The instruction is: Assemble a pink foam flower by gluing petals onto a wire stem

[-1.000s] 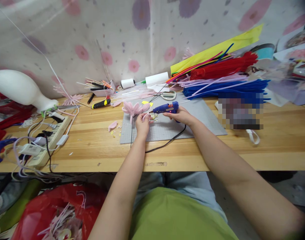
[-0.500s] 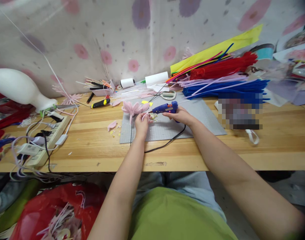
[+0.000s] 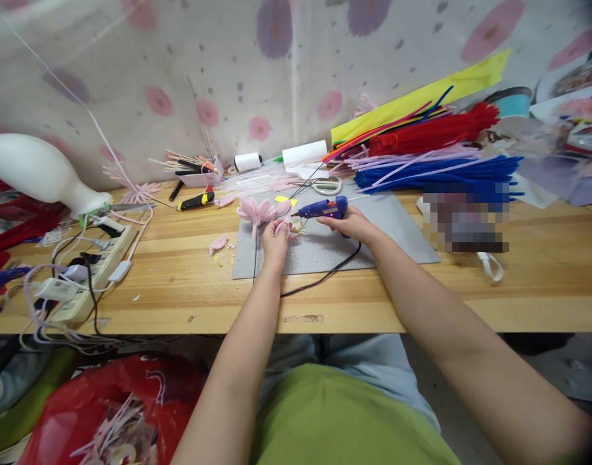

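Above a grey mat on the worktop, my left fingers pinch a pink piece; my right fingers grip the blue glue gun, its nozzle near that piece.

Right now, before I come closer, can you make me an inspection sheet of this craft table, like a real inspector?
Surface: wooden table with a grey mat on it.
Job's things: blue glue gun, small pink piece, pink fuzzy flower.
Clutter: pink scrap left of the mat; black-and-yellow tool; blue fuzzy stems at the back.
Fingers: left fingers pinch the small pink piece; right fingers hold the blue glue gun, its tip pointing left.
Cables: black cord crosses the mat's near edge; power strip at left holds several plugs.
Surroundings: flower-print sheet behind; red bag of scraps below.
Other people: nothing seen.
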### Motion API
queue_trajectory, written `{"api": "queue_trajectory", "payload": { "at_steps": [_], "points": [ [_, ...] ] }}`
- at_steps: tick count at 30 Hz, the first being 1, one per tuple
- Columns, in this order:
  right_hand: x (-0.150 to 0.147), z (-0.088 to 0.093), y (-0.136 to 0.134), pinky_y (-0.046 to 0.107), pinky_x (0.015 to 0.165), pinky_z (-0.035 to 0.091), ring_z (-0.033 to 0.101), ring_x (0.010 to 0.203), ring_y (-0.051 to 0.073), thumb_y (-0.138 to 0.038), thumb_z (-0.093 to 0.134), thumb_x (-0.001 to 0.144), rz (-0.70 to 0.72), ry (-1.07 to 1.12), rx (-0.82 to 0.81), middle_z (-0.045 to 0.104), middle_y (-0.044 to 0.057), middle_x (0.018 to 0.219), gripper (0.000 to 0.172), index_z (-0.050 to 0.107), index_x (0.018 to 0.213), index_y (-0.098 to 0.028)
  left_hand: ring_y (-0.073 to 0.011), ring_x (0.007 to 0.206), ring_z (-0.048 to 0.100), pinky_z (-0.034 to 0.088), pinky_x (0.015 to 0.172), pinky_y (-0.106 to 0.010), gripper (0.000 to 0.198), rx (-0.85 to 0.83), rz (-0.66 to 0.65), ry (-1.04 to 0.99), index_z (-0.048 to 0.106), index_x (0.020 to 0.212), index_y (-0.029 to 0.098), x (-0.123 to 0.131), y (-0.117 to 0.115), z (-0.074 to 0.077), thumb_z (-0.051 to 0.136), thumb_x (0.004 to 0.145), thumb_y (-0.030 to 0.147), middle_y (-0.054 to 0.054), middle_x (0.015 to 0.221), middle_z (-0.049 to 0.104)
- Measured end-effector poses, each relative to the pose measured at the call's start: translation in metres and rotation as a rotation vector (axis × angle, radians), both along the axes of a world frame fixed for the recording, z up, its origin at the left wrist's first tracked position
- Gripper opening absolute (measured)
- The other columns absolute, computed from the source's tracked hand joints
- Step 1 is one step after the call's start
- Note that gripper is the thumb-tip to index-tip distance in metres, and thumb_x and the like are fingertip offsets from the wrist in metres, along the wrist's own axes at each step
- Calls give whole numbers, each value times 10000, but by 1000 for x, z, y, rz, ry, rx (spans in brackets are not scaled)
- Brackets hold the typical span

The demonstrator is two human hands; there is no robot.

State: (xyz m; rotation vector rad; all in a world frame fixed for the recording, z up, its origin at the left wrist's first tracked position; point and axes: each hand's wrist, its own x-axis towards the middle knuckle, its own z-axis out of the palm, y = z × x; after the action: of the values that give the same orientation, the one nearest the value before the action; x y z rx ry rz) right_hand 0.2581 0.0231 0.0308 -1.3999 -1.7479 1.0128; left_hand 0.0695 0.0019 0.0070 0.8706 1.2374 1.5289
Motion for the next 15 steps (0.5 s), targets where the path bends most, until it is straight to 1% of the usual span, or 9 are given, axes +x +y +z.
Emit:
{"api": "queue_trajectory", "payload": {
  "at_steps": [4,6,8,12,15],
  "points": [
    [0,2,-2,266,515,351,446,513,104,-647,647,637,27,7,3,531,-3,558,498,574,683,-157,-146,702,653,533,610,-266,153,11,-6,2,571,800,144,0,0,0,645,725,256,-50,781,659],
    [-1,3,-2,264,514,350,446,513,104,-642,651,636,17,4,4,524,-6,550,494,580,687,-156,-144,696,650,532,597,-264,144,13,-3,-3,573,803,142,1,0,0,639,728,246,-48,775,653],
    [0,2,-2,259,506,346,441,508,101,-640,653,634,8,13,-2,521,-7,544,493,582,683,-154,-143,689,648,532,588,-263,134,10,1,-7,572,803,141,1,0,0,633,732,237,-46,768,648],
    [0,1,-1,247,483,335,433,493,94,-652,650,631,35,30,-3,515,-11,534,505,583,680,-154,-144,704,652,535,599,-261,155,20,-11,0,572,806,145,0,-1,-1,648,731,256,-45,769,648],
    [0,2,-2,246,486,336,433,496,94,-647,654,626,6,24,3,511,-12,532,499,585,671,-155,-144,709,652,538,608,-266,177,24,-15,9,572,810,147,-1,0,-1,659,728,277,-48,782,653]
  ]
}}
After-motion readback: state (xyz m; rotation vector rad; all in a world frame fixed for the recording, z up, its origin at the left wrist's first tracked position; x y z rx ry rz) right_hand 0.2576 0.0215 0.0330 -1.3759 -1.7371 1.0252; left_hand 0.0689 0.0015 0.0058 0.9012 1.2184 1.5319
